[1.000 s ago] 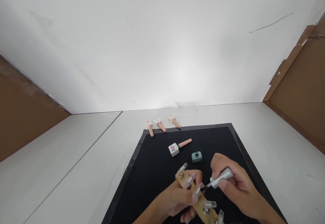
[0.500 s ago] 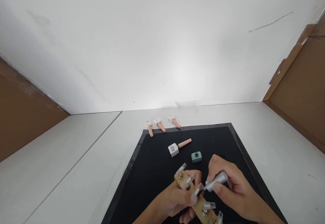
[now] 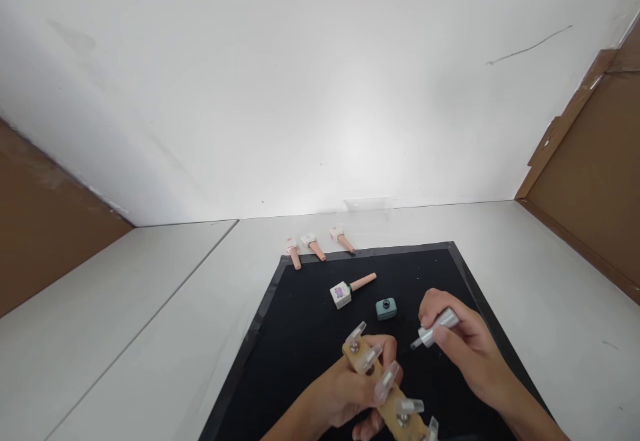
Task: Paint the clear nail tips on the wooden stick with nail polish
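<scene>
Near the bottom, my left hand [image 3: 345, 391] is wrapped round a tan nail practice stand [image 3: 387, 414], which carries several clear false nails [image 3: 387, 379] on metal posts. My right hand [image 3: 465, 341] pinches a silver nail polish brush cap [image 3: 440, 327]. Its dark bristle tip points down and left, apart from the false nails. Behind both hands an uncapped teal nail polish bottle [image 3: 386, 308] stands upright on the black mat [image 3: 300, 334]. A white bottle with a peach cap [image 3: 341, 294] lies on its side to the left of it.
Three more white bottles with peach caps [image 3: 314, 246] lie at the mat's back left edge, on the white table [image 3: 170, 314]. A white wall [image 3: 320, 94] rises behind. Brown cardboard panels [image 3: 590, 181] stand at both sides.
My right hand has drawn the brush up and right, away from the middle false nail that it was touching or close to. My left hand holds the stand almost still.
</scene>
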The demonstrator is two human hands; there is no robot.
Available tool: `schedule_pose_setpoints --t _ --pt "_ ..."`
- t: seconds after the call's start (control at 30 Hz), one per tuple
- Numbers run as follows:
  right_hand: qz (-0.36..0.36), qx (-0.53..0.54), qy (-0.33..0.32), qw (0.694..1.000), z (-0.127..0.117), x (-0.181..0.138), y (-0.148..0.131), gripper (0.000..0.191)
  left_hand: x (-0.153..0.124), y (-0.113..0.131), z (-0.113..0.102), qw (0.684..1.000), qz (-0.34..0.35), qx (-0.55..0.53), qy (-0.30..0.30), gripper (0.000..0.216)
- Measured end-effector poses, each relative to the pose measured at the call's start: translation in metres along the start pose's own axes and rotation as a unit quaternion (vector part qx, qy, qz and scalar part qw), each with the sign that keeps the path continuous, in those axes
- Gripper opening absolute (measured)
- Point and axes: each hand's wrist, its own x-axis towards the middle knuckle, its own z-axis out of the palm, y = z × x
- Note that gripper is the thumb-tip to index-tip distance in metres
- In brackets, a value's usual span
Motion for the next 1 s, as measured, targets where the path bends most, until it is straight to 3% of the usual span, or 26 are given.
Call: schedule_pose_setpoints --t 0.13,0.23,0.33,0.5,0.67,0.83,1.0 --pt "0.004 0.008 -0.041 0.999 -0.0004 -0.0007 0.0016 0.029 -0.0005 0.0003 0.0001 1.000 0.001 0.010 0.011 0.033" --pt "0.034 -0.016 -0.017 0.999 -0.0009 0.0003 0.0025 0.030 -0.0013 -0.0008 -0.0017 1.000 0.001 0.011 0.009 0.032" --pt "0.013 0.006 0.003 1.000 -0.0015 0.0016 0.0029 0.030 -0.0015 -0.0010 -0.0027 1.000 -0.007 0.012 0.008 0.032" --pt "0.032 0.005 -0.046 0.998 -0.0011 0.0025 -0.0002 0.034 0.0006 -0.0008 -0.0014 1.000 -0.006 0.021 0.019 0.033" --pt "0.040 0.008 0.019 0.999 -0.0016 0.0039 0.0006 0.034 -0.0007 -0.0021 -0.0002 0.999 0.001 0.044 0.020 0.034" --pt "0.042 0.048 -0.079 0.995 -0.0005 0.0045 -0.0034 0.034 -0.0004 -0.0010 0.0016 0.992 -0.026 0.105 0.066 0.033" --pt "0.052 0.003 -0.013 0.999 -0.0010 0.0045 -0.0031 0.036 -0.0013 -0.0028 0.0002 0.988 -0.033 0.125 0.088 0.032"
